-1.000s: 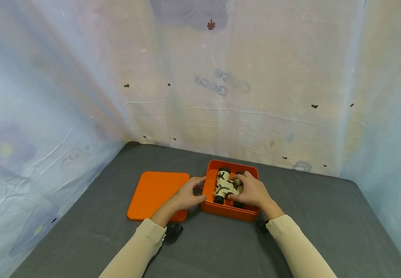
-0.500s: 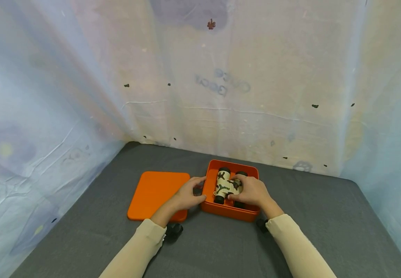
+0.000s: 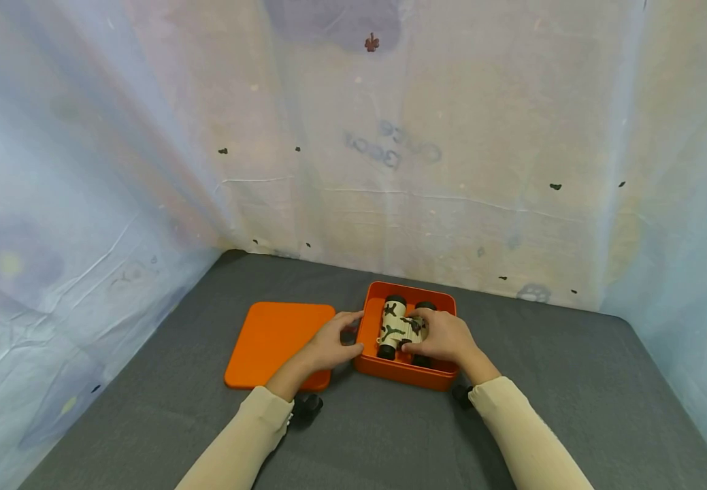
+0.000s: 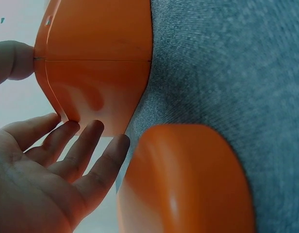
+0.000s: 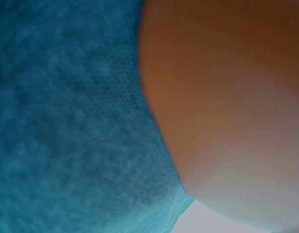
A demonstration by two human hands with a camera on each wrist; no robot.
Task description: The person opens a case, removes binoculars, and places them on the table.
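Camouflage-patterned binoculars [image 3: 392,323] with black ends lie inside an orange box [image 3: 399,373]. My right hand [image 3: 448,337] grips their right barrel from above, thumb near the centre and fingers over the far side; that barrel is partly hidden. My left hand [image 3: 329,343] touches the box's left wall. In the left wrist view, the fingers of this left hand [image 4: 40,179] are extended along the box's outer wall [image 4: 98,39], and the thumb is at its edge. The right wrist view is filled by a blurred orange-brown surface I cannot identify; the binoculars do not show there.
The orange lid [image 3: 280,340] lies flat on the grey tabletop [image 3: 384,435], left of the box and partly under the left forearm. It shows close by in the left wrist view as a rounded orange edge [image 4: 198,179]. A patterned cloth [image 3: 451,224] hangs behind the table.
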